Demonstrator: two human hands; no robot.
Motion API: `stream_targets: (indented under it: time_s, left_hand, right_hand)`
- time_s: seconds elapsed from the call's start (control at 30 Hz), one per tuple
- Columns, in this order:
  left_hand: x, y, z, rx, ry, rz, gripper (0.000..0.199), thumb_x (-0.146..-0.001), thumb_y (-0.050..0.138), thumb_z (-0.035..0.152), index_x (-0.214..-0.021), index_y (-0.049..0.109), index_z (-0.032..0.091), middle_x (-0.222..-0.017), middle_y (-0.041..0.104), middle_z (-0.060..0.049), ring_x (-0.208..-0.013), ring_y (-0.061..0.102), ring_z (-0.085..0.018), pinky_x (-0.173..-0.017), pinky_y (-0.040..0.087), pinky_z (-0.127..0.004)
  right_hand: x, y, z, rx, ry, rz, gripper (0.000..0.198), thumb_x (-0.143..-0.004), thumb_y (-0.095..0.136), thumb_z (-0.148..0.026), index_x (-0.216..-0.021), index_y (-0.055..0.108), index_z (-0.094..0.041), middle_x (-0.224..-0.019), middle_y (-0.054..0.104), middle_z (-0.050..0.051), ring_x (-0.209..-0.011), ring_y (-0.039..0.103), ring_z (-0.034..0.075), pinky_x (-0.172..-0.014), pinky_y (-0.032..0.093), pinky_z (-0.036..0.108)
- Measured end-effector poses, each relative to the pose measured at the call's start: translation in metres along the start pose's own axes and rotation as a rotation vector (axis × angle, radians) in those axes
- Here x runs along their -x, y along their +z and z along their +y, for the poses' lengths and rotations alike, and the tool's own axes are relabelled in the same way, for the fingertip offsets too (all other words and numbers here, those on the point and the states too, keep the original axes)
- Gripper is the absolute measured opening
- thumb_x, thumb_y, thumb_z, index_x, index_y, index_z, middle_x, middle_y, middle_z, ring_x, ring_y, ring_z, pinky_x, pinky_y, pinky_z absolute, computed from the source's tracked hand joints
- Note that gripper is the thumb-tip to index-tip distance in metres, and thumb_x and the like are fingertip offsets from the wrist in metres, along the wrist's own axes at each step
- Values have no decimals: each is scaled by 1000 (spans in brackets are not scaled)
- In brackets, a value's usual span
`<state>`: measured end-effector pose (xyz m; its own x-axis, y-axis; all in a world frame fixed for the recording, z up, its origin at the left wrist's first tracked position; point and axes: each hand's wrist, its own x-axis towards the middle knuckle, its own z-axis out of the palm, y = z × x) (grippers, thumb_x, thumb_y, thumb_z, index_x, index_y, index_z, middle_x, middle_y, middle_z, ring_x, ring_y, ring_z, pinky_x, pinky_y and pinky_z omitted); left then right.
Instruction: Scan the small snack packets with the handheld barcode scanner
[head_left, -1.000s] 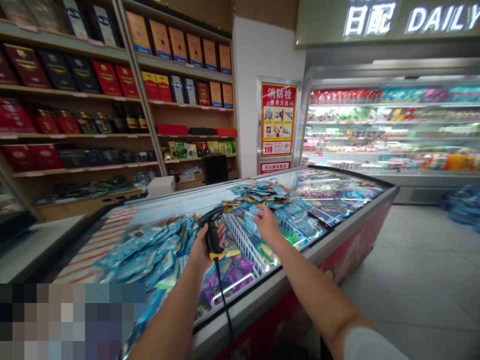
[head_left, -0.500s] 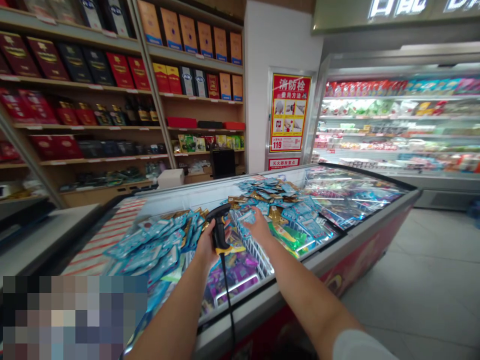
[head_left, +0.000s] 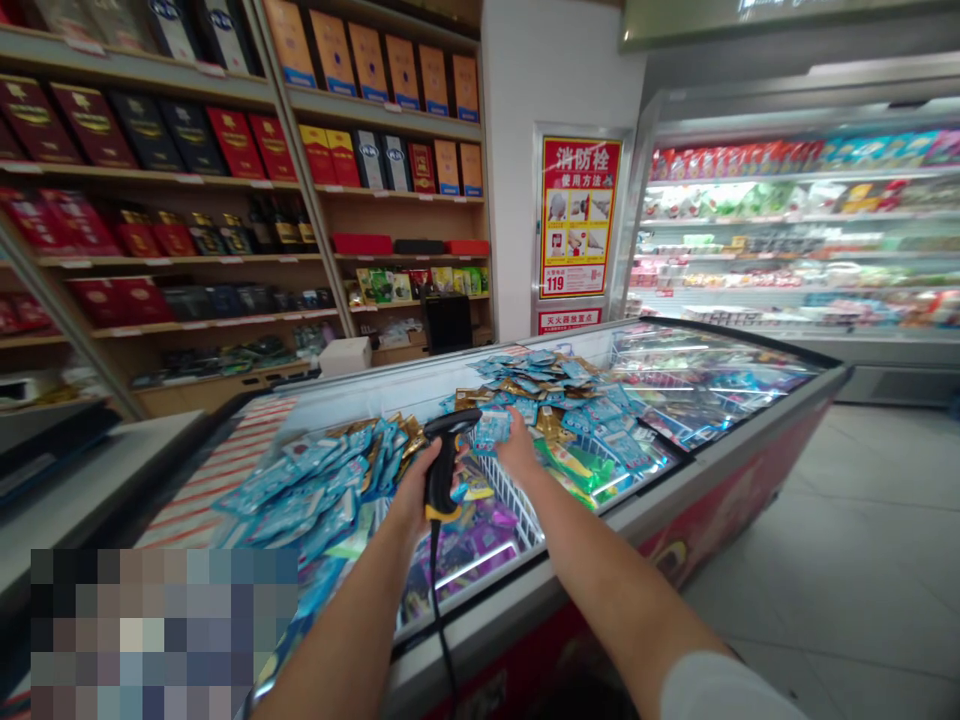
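Wrapped round the grip of a black and yellow barcode scanner [head_left: 442, 475] is my left hand [head_left: 414, 492]; its cable hangs down over the freezer's front edge. My right hand [head_left: 519, 448] pinches a small light-blue packet [head_left: 492, 428] just right of the scanner's head, above a white wire basket divider [head_left: 514, 492]. Left of the scanner lies a spread of blue packets [head_left: 300, 495], with some gold ones among them. Beyond my right hand is another heap of blue and gold packets [head_left: 547, 380]. Purple packets [head_left: 480, 540] lie lower in the freezer.
The chest freezer [head_left: 750, 420] runs from front left to back right, its far part under glass. Shelves of boxed bottles [head_left: 187, 180] stand behind at left. A lit open fridge [head_left: 795, 230] is at right, with tiled floor [head_left: 832, 530] before it. A blurred patch hides the lower left.
The scanner has turned so its head points right, towards the blue packet. That packet has been raised and now faces the scanner more fully. The view has shifted slightly.
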<state>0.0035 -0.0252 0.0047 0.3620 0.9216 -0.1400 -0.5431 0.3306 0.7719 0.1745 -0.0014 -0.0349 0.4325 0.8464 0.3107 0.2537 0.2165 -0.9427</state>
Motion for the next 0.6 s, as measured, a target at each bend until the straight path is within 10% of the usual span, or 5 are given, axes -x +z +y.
stream_targets:
  time_s: [0.6]
  left_hand:
    - [6,7,3,-186,106,-3,17,-79,62,27,-84,66,11,-79,71,-10,-50,60,-11,-43,49,-19]
  right_hand:
    - [2,-2,0,212,-23,34,70,-69,49,-8,-136,34,-21,-111,62,6,-98,60,19,-87,46,31]
